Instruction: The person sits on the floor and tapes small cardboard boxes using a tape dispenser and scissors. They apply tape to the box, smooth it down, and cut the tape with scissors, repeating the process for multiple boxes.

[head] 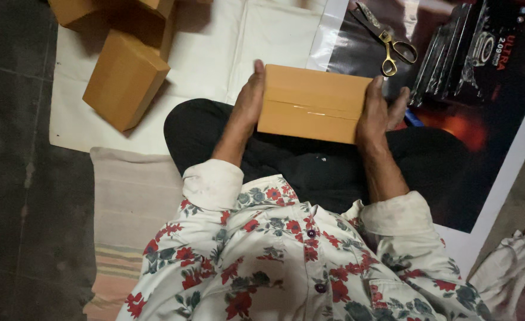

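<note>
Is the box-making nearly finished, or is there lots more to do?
Some looks done: closed brown boxes lie on the white sheet. In hand now: the left hand and right hand grip the ends of a cardboard box with clear tape along its seam. Left: hard to say; the dark packs beside the scissors are still unboxed.

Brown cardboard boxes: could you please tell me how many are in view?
3, maybe more: one held in both hands, one on the white sheet at left, one cut off at the top-left edge; others may be hidden there.
</note>
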